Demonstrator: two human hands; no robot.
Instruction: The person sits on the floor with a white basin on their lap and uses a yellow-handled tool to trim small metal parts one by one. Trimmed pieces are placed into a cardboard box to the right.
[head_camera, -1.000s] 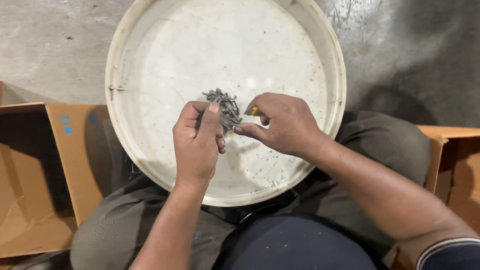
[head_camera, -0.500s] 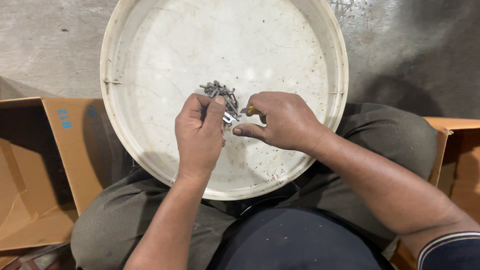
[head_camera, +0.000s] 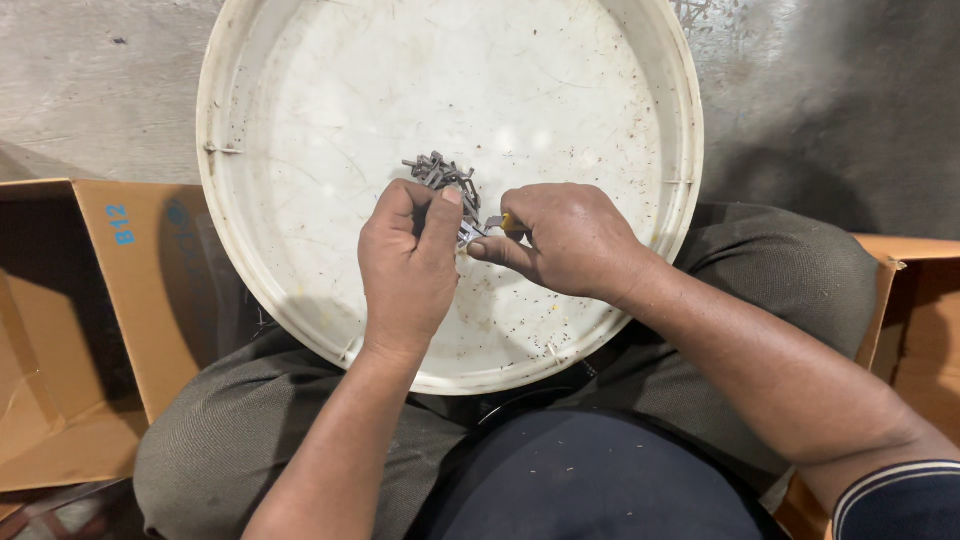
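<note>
Our left hand (head_camera: 408, 262) clenches the grey metal cluster (head_camera: 445, 178) over the white basin (head_camera: 230, 250) middle. Our right hand (head_camera: 562, 240) grips a yellow-handled tool (head_camera: 505, 224); we should steady both and work gently.

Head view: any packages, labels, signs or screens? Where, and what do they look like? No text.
Open cardboard box: on the floor at the person's left, brown, flaps spread, small blue printed marking on the top flap.
Second cardboard box: at the right edge, brown, open, only partly in frame.
No signs or screens visible.
</note>
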